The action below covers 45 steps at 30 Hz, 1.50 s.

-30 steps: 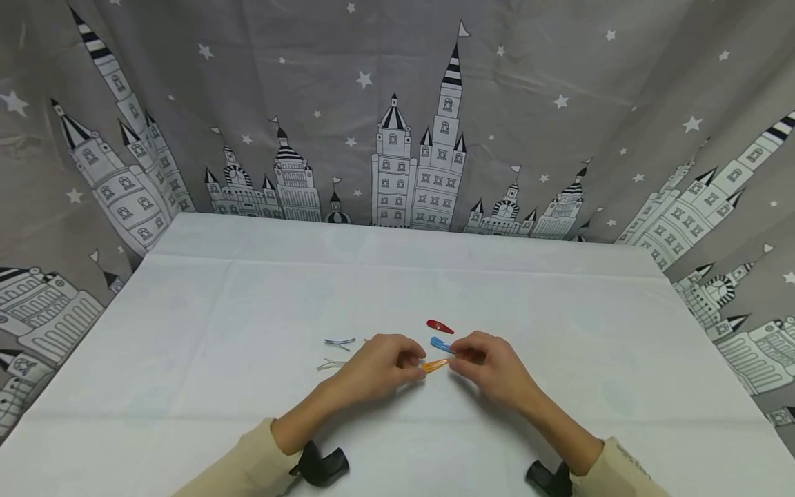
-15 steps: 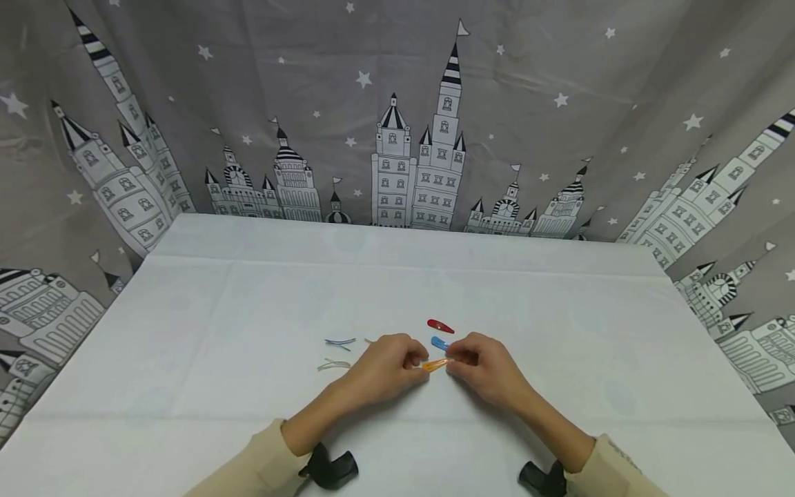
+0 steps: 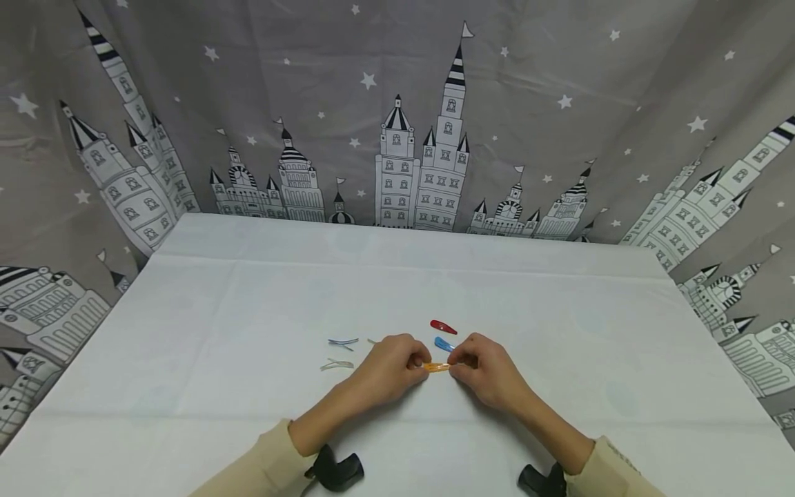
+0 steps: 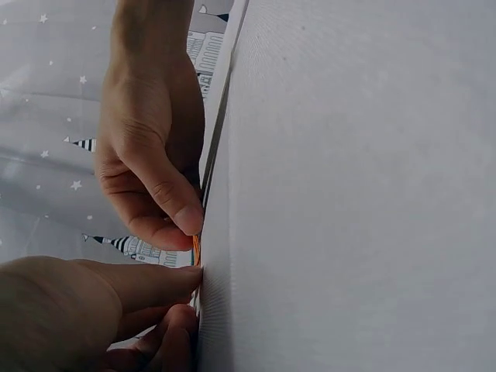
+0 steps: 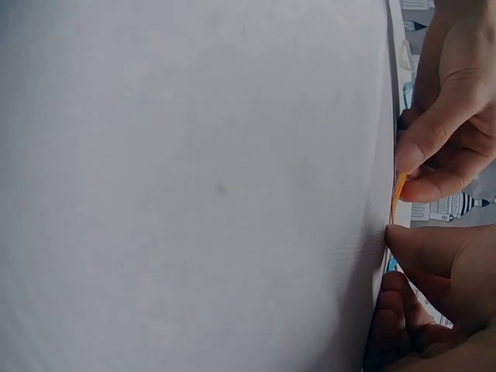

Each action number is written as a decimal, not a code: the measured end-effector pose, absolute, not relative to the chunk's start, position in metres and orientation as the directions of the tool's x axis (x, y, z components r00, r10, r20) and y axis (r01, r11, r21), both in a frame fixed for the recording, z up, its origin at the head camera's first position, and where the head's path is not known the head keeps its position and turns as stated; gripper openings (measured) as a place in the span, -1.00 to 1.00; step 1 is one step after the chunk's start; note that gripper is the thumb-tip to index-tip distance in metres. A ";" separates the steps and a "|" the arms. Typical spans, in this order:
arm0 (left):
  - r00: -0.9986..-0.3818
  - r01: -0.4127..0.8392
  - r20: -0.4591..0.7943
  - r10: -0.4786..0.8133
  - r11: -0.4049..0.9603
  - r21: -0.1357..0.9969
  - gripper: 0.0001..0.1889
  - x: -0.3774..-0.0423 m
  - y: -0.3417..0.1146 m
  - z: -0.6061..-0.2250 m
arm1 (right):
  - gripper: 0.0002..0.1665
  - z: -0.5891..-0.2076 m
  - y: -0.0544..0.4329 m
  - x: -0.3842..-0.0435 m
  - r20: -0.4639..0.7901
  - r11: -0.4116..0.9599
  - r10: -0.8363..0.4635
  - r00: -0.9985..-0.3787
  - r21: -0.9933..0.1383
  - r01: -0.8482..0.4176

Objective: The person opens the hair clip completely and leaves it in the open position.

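"Pinching what, exactly? Looks tiny from here."

"An orange hair clip. The left hand has one end and the right hand has the other, so both hands are grasping the same clip, thumbs and fingertips nearly meeting across it."

"Ok, and is it lying on the tabletop?"

"It's right down low over the white surface, can't tell if it actually touches. It's lying pretty much sideways between the hands."

"Anything else around?"

"Yeah, a blue hair clip just past it, one end ducking behind the right hand's fingers, no clue if they touch. Then a red hair clip a bit farther back. Off beyond the left hand there are bluish hairpins with pale hairpins nearer the person. Gray castle-print curtain behind it all."
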<state>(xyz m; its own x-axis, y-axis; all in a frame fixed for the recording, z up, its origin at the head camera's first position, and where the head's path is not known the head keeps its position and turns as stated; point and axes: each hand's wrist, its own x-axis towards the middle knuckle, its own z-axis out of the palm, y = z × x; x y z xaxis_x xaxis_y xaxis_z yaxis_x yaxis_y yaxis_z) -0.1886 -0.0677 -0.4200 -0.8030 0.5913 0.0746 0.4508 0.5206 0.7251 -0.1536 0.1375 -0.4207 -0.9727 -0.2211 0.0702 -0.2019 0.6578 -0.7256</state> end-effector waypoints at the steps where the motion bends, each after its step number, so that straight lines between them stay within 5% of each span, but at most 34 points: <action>1: -0.803 0.451 0.074 0.591 0.521 0.725 -0.92 -0.188 -0.067 -0.420 | -0.86 -0.421 0.138 -0.153 0.073 0.656 -0.220 -0.973 -0.727 -0.203; 45: -0.781 0.484 0.099 0.617 0.498 0.719 -0.91 -0.187 -0.068 -0.423 | -0.90 -0.422 0.138 -0.152 0.083 0.666 -0.272 -0.959 -0.703 -0.250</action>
<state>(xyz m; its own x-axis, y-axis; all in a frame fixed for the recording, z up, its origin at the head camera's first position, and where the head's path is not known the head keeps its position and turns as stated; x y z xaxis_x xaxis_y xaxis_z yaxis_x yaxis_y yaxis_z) -0.1874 -0.0683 -0.4226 -0.7809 0.6168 0.0988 0.4844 0.4981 0.7192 -0.1524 0.1378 -0.4220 -0.9586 -0.2723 0.0830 -0.2500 0.6659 -0.7029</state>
